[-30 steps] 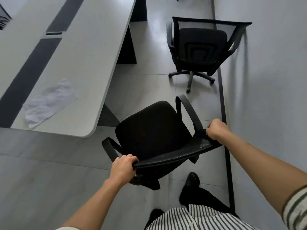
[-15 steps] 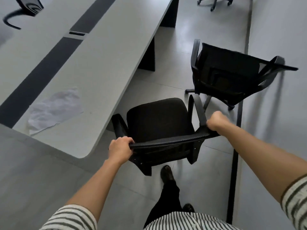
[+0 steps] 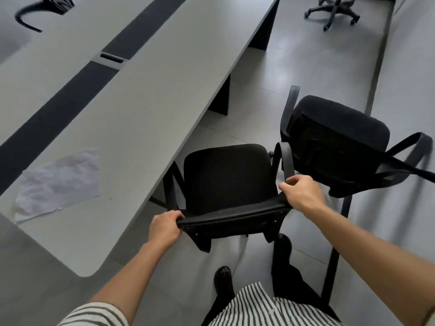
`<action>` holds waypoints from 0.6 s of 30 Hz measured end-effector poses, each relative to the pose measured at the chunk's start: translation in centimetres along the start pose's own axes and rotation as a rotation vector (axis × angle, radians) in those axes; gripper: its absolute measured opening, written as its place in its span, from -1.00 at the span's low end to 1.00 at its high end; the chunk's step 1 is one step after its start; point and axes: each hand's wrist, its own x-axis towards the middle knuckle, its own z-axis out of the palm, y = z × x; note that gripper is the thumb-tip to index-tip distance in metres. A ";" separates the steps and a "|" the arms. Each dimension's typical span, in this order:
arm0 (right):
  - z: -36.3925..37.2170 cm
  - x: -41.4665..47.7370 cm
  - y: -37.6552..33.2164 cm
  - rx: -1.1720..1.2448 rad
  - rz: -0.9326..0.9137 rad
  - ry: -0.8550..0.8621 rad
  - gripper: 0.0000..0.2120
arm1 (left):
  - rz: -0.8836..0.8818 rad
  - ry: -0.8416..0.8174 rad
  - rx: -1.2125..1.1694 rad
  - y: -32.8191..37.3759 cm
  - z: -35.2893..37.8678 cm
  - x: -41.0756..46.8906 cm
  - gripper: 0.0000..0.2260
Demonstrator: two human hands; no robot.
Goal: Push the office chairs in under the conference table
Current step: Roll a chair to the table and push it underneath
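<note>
A black office chair [image 3: 227,177] stands right in front of me, its left armrest tucked under the edge of the long grey conference table [image 3: 146,109]. My left hand [image 3: 163,228] grips the left end of its backrest top. My right hand [image 3: 302,192] grips the right end, by the armrest. A second black chair [image 3: 336,142] stands just to the right, close beside the first and turned away from the table. The base of a third chair [image 3: 334,10] shows at the top right.
A crumpled sheet of paper [image 3: 58,182] lies on the table near its rounded corner. A dark strip with a cable hatch [image 3: 111,58] runs down the table's middle. Another chair's armrest [image 3: 42,8] shows across the table. A grey wall [image 3: 412,55] bounds the aisle on the right.
The chair I hold has rolled forward and left, so its left side now sits under the table edge. I have stepped forward, and the second chair is now right beside it.
</note>
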 end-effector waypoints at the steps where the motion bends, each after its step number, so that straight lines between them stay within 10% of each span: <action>1: -0.8 1.5 -0.7 -0.032 -0.043 0.004 -0.63 | -0.030 0.002 -0.021 1.0 0.4 0.2 -0.85; 11: -7.3 14.1 -8.0 -0.314 -0.678 0.121 -0.74 | -0.230 0.034 -0.241 11.9 4.2 0.2 -0.92; 18: -8.5 20.2 -12.9 -0.291 -0.694 0.060 -0.73 | -0.236 0.046 -0.231 14.1 3.0 4.1 -0.92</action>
